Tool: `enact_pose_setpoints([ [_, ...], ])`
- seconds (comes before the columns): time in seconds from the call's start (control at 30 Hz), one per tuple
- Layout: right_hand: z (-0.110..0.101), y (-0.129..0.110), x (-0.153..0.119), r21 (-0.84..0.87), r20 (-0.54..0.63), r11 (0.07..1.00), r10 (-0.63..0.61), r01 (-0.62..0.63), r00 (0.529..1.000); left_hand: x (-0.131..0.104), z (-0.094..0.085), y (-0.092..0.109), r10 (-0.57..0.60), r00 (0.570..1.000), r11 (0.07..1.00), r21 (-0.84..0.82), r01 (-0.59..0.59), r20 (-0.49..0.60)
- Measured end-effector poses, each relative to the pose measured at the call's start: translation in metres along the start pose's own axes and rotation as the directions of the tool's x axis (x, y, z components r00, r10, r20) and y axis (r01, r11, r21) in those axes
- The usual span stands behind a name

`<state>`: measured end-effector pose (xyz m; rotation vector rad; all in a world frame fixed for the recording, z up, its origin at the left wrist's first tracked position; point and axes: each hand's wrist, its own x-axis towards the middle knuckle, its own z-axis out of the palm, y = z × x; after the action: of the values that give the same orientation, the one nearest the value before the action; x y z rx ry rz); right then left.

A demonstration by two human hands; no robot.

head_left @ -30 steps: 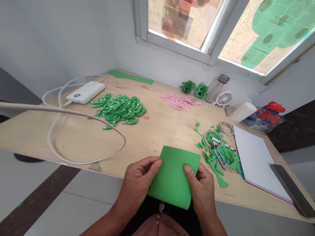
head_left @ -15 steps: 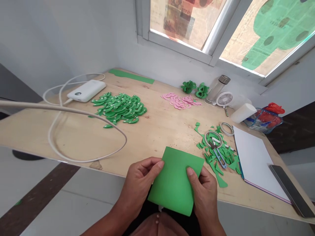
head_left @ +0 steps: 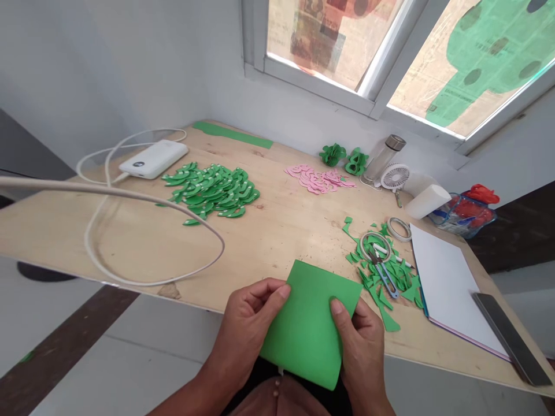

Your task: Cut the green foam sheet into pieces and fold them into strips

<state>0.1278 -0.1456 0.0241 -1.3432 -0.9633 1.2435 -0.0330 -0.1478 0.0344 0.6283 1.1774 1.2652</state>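
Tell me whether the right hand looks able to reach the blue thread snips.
Probably yes: the blue thread snips lie just beyond the right hand, handle uncovered on the green scraps. That hand holds the green paper, so it would likely have to let go first.

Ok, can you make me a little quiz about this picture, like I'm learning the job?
1. True or false: the left hand and right hand both hold the green paper.
2. What lies on the green scraps?
A) the power bank
B) the blue-handled snips
C) the fan
3. Fill in: the flat cut-outs in front of the green paper balls are mostly coloured ____.
Key: 1 true; 2 B; 3 pink
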Motion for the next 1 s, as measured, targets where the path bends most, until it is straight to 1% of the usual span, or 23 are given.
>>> enact_pose_setpoints([
  [0.27, 0.003, 0.0, -0.002, 0.002, -0.018, 1.0, 0.019, -0.019, 1.0, 0.002, 0.001, 0.002, -0.009, 1.0, 1.0, 0.022, 0.009, 0.011],
  [0.4, -0.001, 0.005, 0.002, -0.016, 0.018, 1.0, 0.014, -0.013, 1.0, 0.002, -0.001, 0.004, 0.022, 0.999, 0.996, 0.081, -0.025, 0.029],
  [0.47, -0.007, 0.005, 0.007, -0.067, -0.01, 0.996, -0.052, 0.051, 0.999, 0.003, -0.004, 0.005, 0.058, 0.997, 0.988, 0.14, -0.065, 0.055],
  [0.5, -0.01, 0.004, 0.011, -0.108, -0.039, 0.988, -0.113, 0.108, 0.993, 0.004, -0.006, 0.005, 0.08, 0.994, 0.98, 0.176, -0.092, 0.074],
  [0.53, -0.014, 0.0, 0.014, -0.163, -0.069, 0.971, -0.189, 0.176, 0.98, 0.004, -0.008, 0.006, 0.1, 0.99, 0.969, 0.218, -0.12, 0.099],
  [0.57, -0.018, -0.004, 0.018, -0.225, -0.075, 0.943, -0.266, 0.243, 0.961, 0.005, -0.01, 0.006, 0.116, 0.985, 0.954, 0.262, -0.146, 0.128],
  [0.6, -0.021, -0.011, 0.021, -0.291, -0.044, 0.906, -0.334, 0.308, 0.942, 0.006, -0.011, 0.006, 0.127, 0.979, 0.937, 0.304, -0.172, 0.16],
  [0.63, -0.023, -0.018, 0.023, -0.361, 0.016, 0.858, -0.386, 0.366, 0.922, 0.006, -0.012, 0.007, 0.133, 0.972, 0.919, 0.344, -0.194, 0.194],
  [0.67, -0.024, -0.026, 0.025, -0.433, 0.108, 0.797, -0.417, 0.42, 0.903, 0.007, -0.013, 0.007, 0.134, 0.964, 0.901, 0.377, -0.215, 0.23],
  [0.73, -0.021, -0.043, 0.027, -0.517, 0.309, 0.674, -0.428, 0.528, 0.849, 0.007, -0.013, 0.008, 0.129, 0.947, 0.87, 0.425, -0.25, 0.293],
  [0.77, -0.017, -0.051, 0.028, -0.519, 0.402, 0.637, -0.406, 0.569, 0.821, 0.007, -0.012, 0.008, 0.128, 0.939, 0.858, 0.439, -0.266, 0.319],
  [0.8, -0.013, -0.057, 0.029, -0.507, 0.484, 0.618, -0.373, 0.601, 0.792, 0.007, -0.011, 0.009, 0.127, 0.931, 0.847, 0.451, -0.281, 0.342],
  [0.87, -0.004, -0.066, 0.031, -0.489, 0.587, 0.609, -0.299, 0.624, 0.752, 0.007, -0.009, 0.012, 0.128, 0.917, 0.826, 0.471, -0.309, 0.378],
  [0.93, 0.003, -0.07, 0.033, -0.475, 0.63, 0.627, -0.248, 0.617, 0.736, 0.007, -0.008, 0.014, 0.125, 0.907, 0.809, 0.489, -0.328, 0.402],
  [1.0, 0.007, -0.07, 0.035, -0.462, 0.639, 0.651, -0.226, 0.602, 0.735, 0.008, -0.009, 0.015, 0.112, 0.9, 0.799, 0.5, -0.333, 0.42],
])
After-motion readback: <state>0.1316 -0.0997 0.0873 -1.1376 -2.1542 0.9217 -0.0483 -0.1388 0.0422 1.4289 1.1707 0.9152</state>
